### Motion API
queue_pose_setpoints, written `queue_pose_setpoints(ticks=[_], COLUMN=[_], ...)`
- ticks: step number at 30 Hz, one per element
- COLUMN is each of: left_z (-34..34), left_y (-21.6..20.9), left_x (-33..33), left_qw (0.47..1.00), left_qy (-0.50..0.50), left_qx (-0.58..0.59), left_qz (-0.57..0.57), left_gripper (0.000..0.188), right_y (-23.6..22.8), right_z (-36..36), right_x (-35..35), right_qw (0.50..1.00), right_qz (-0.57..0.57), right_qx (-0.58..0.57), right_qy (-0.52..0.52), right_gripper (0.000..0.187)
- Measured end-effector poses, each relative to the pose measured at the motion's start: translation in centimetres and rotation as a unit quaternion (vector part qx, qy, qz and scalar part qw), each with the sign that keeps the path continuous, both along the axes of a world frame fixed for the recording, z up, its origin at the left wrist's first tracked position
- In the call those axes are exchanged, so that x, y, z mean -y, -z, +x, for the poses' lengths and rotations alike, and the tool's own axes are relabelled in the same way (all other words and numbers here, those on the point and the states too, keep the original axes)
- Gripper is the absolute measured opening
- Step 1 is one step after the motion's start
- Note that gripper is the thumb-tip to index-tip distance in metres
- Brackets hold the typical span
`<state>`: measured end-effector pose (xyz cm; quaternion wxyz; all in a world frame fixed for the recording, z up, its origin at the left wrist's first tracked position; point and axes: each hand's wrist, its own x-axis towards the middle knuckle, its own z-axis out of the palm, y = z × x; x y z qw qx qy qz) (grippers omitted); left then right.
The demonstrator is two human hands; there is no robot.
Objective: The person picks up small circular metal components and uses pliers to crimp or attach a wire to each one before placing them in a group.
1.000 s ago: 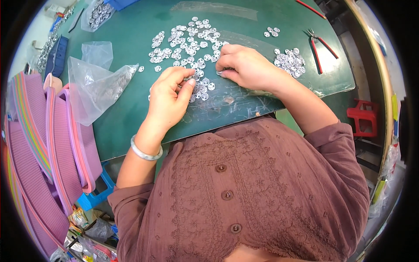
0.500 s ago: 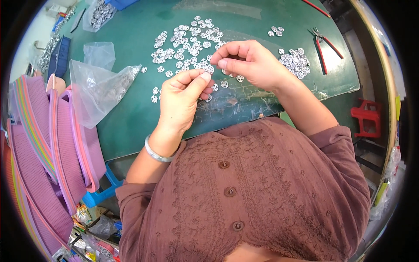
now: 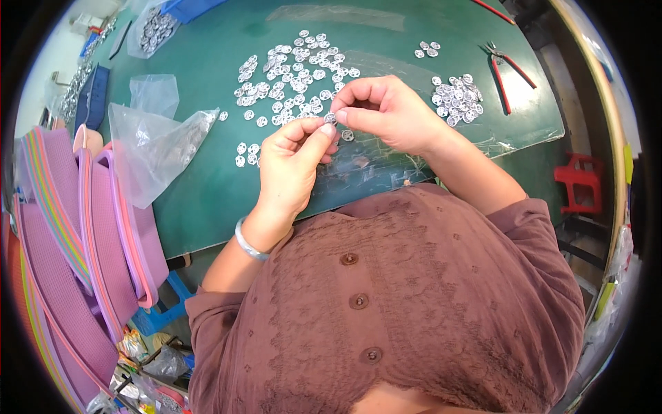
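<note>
Between the thumb and forefinger of my left hand is a small round silver charm with a cut-out pattern. My right hand pinches the edge of the same charm from the other side, thumb and forefinger closed on it. Beyond my hands a wide scatter of similar silver charms lies on the green table. One loose charm rests just beneath my right hand, and a few more lie left of my left hand.
At the right are a dense heap of charms, a small group and red-handled pliers. Clear plastic bags sit on the left, beside a purple bag. A blue bin stands at the far edge.
My right hand has come down and left to meet the charm in my left hand. The charm has been tilted, and the whole view has shifted slightly.
</note>
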<state>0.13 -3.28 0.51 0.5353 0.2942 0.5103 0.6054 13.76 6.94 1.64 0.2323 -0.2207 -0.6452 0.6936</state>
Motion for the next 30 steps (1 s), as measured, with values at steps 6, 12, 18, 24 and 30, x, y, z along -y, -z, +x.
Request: queue_pose_setpoints(ticks=[6, 12, 18, 24, 30], left_z=[-0.6, -0.9, -0.6, -0.3, -0.1], left_y=[-0.3, 0.0, -0.1, -0.3, -0.3], left_x=[0.5, 0.4, 0.1, 0.2, 0.0], left_qw=[0.997, 0.995, 0.993, 0.993, 0.993], left_qy=[0.000, -0.001, 0.001, 0.023, 0.030], left_qx=[-0.074, -0.093, -0.105, -0.100, -0.104], left_qz=[-0.026, -0.039, -0.049, -0.050, -0.055], left_gripper=[0.012, 0.010, 0.010, 0.009, 0.012], right_y=[-1.6, -1.7, -0.9, 0.5, 1.0], right_z=[4.5, 11.5, 7.6, 3.5, 3.3], right_x=[-2.8, -5.7, -4.3, -2.3, -2.5], right_qw=[0.965, 0.804, 0.827, 0.821, 0.843], right_qz=[0.203, 0.430, 0.489, 0.511, 0.488], right_qx=[0.136, 0.389, 0.271, 0.253, 0.226], right_qy=[0.091, 0.127, 0.054, -0.001, 0.026], right_gripper=[0.013, 0.013, 0.010, 0.008, 0.009])
